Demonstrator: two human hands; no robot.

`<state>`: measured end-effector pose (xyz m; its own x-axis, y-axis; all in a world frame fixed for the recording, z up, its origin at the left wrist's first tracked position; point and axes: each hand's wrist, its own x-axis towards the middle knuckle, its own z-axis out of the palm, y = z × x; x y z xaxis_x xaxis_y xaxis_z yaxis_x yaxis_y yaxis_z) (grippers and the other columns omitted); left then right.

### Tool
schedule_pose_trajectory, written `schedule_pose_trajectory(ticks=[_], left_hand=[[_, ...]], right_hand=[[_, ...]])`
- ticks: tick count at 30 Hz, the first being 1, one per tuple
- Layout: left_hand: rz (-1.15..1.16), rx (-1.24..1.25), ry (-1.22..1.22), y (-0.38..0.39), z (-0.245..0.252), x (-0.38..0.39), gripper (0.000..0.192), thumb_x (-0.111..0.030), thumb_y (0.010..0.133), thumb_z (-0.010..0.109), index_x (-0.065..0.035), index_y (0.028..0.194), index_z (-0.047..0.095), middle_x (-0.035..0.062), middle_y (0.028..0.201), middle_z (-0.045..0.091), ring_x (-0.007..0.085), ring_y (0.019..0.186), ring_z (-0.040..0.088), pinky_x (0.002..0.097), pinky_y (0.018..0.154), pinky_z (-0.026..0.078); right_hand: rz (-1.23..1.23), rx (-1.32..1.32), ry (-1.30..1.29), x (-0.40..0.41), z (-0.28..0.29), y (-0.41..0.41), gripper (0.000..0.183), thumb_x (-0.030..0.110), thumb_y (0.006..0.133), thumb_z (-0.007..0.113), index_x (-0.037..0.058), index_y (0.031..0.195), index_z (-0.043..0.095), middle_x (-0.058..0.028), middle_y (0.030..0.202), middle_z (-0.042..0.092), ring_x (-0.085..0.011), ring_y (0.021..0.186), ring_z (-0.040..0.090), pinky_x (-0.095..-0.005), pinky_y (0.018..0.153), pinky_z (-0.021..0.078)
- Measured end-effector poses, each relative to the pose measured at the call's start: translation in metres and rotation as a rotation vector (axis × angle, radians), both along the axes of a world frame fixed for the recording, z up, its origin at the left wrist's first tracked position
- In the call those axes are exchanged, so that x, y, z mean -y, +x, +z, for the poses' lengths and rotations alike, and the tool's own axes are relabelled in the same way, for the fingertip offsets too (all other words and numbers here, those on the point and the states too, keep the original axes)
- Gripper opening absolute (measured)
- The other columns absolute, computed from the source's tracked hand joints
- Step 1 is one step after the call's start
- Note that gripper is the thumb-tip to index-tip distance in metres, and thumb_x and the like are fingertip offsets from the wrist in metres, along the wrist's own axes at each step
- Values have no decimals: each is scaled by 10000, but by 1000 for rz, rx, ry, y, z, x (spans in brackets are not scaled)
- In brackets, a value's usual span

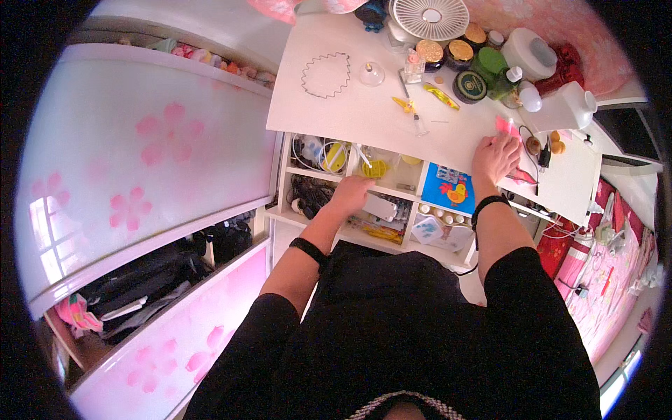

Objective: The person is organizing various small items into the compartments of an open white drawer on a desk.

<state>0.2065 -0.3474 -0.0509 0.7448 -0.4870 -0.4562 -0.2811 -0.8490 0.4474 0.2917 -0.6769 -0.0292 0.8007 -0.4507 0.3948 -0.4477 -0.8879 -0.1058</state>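
Note:
Over the pulled-out drawer, my left hand is lowered beside a divider. Its fingers point right, near a small yellow basket-like item and a white flat device. Whether the fingertips grip anything is hidden. My right hand lies palm down on the white tabletop, across a pink, pouch-like item. Part of that item shows beyond the fingers; I cannot tell if they grip it. Nearby is a blue packet with a chicken picture.
On the tabletop are a white fan, several lidded jars, a wavy hairband, a clear dome, a syringe and a yellow-wrapped stick. A cable lies right. A flower-patterned cabinet stands left.

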Motion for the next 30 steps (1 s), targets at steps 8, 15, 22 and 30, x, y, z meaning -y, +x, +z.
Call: schedule_pose_trajectory(ticks=[8, 15, 22, 30], left_hand=[[135, 27, -68, 0, -8, -4, 320, -67, 772, 498, -73, 1089, 544, 154, 930, 618, 332, 892, 574, 447, 788, 423], [150, 28, -235, -4, -36, -20, 254, -18, 775, 457, -110, 968, 593, 127, 897, 618, 306, 930, 550, 447, 820, 369], [180, 101, -310, 4, -31, -18, 188, -25, 751, 530, -74, 915, 606, 164, 827, 614, 338, 807, 585, 436, 697, 449], [244, 116, -265, -3, -28, -8, 160, -28, 756, 509, -78, 857, 623, 125, 785, 613, 313, 798, 576, 431, 724, 418]], right_hand=[[-6, 33, -72, 1, 1, 1, 329, 229, 797, 490, 55, 1074, 513, -163, 1162, 463, -343, 1157, 391, -467, 951, 327], [-31, -12, -15, -4, -2, 3, 415, 270, 804, 482, 36, 1146, 482, -178, 1237, 437, -348, 1209, 354, -481, 986, 296], [-39, -35, -69, -3, -5, 4, 391, 260, 809, 475, 62, 1146, 474, -173, 1244, 426, -344, 1196, 362, -472, 979, 303], [-17, -58, -58, 2, -8, 4, 428, 253, 818, 464, 32, 1186, 457, -184, 1279, 400, -353, 1221, 335, -477, 998, 281]])
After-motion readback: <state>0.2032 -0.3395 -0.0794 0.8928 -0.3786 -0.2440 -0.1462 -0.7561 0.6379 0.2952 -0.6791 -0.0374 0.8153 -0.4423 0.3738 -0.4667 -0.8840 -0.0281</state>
